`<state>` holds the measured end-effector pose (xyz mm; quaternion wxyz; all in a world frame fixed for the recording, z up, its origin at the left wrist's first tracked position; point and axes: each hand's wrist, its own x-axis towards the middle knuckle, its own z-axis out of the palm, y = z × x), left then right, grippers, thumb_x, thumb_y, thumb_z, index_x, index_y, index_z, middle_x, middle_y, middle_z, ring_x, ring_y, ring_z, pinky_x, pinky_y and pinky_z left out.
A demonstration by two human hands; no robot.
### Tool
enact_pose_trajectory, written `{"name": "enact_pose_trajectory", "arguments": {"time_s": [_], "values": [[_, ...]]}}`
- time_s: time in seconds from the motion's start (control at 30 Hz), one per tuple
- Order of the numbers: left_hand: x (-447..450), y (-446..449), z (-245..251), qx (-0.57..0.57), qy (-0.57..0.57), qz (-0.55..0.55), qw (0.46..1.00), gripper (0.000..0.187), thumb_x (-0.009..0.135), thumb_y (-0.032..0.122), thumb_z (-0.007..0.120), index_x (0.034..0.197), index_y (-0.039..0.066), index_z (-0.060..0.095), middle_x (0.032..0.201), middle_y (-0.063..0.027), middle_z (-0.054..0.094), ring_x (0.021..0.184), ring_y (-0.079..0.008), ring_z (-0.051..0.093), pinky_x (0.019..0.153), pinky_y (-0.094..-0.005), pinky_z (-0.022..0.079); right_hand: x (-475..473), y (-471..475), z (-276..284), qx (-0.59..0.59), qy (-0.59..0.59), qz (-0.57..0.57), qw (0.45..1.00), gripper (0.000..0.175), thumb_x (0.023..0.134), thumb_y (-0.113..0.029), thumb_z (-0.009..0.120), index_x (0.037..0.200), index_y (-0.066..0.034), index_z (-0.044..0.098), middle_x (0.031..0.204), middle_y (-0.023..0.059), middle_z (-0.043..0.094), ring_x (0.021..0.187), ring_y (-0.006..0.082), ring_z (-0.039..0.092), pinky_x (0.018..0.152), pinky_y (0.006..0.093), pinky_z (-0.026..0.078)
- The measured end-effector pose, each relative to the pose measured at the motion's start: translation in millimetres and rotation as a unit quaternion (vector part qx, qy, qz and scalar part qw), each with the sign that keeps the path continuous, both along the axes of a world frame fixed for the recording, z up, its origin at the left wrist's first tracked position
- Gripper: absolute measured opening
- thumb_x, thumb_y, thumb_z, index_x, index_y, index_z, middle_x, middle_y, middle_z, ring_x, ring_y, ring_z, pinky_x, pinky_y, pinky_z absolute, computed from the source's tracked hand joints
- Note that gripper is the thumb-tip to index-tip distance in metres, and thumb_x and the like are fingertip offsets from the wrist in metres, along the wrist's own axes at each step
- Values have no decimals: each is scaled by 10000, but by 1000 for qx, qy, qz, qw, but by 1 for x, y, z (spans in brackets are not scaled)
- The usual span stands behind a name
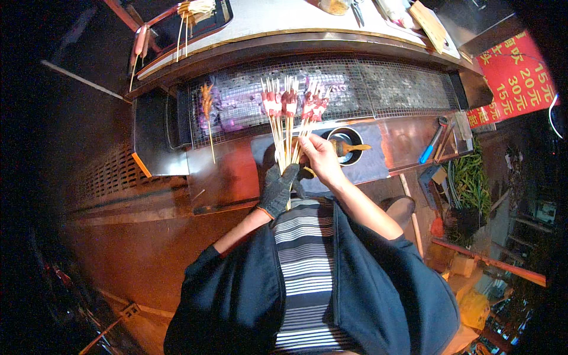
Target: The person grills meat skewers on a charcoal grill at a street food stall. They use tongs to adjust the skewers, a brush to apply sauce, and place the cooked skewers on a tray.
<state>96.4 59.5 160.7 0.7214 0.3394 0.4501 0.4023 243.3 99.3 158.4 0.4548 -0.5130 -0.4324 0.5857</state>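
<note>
My left hand, in a dark knitted glove, is closed around the lower ends of a bundle of wooden skewers. The meat skewers fan out upward, with red and white pieces near their tips, over the near part of a wire-mesh grill. My bare right hand pinches the sticks of the right-hand group with thumb and fingertips. One browned skewer lies alone at the grill's left end. Just right of my right hand, a round metal pot has a wooden-handled brush resting across it.
A white counter runs behind the grill, with skewered food at its left and tongs farther right. A blue-handled tool lies on the right ledge. Leafy greens stand below it. A red sign hangs at right.
</note>
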Motion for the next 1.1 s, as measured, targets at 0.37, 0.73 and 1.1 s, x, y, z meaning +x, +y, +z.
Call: {"name": "enact_pose_trajectory", "arguments": {"time_s": [0.37,0.73,1.1], "values": [[87,44,-37,-5,68,96,993,181,921,192,551,838,43,609,609,-31,587,419,-93,474,380,-248,368,64,53,-46,-64,-21,-82,994,249,873,-196,692,704,-73,556,596,-31,522,492,52,424,447,217,325],[144,37,-40,-71,75,156,982,156,913,198,604,959,52,632,689,-20,627,492,-73,515,426,-197,372,116,59,-55,-80,49,-7,996,273,874,-198,686,673,-57,566,576,-23,567,500,38,496,458,219,401],[135,39,-34,-50,90,123,987,191,927,235,578,940,48,617,679,-36,631,466,-71,489,407,-199,353,124,74,-54,-71,139,22,988,128,898,-158,640,867,-36,617,734,-17,612,584,43,517,515,184,426]]}}
